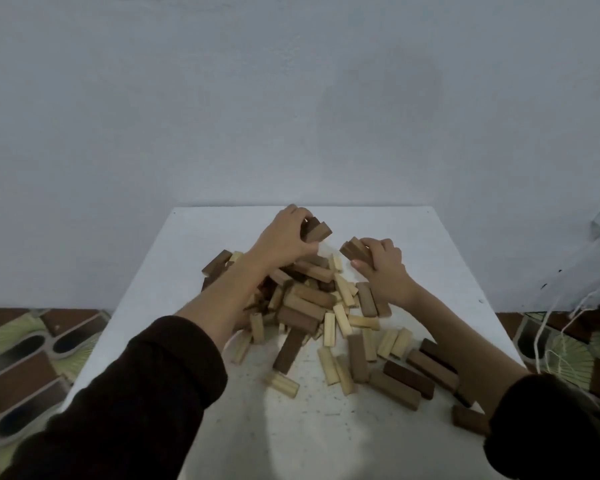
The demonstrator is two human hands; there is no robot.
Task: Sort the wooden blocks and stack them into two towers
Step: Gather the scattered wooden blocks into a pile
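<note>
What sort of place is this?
Probably a plain room in a home: a small white table against a bare pale wall, with patterned floor on both sides.

Dim, flat, bluish light; soft shadows fall on the white square bench (430, 237), edges bow with wide-angle distortion, dark sleeves blur.

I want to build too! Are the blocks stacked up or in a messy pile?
In a messy pile: light and dark ones lie jumbled on the white table; no tower stands.
</note>
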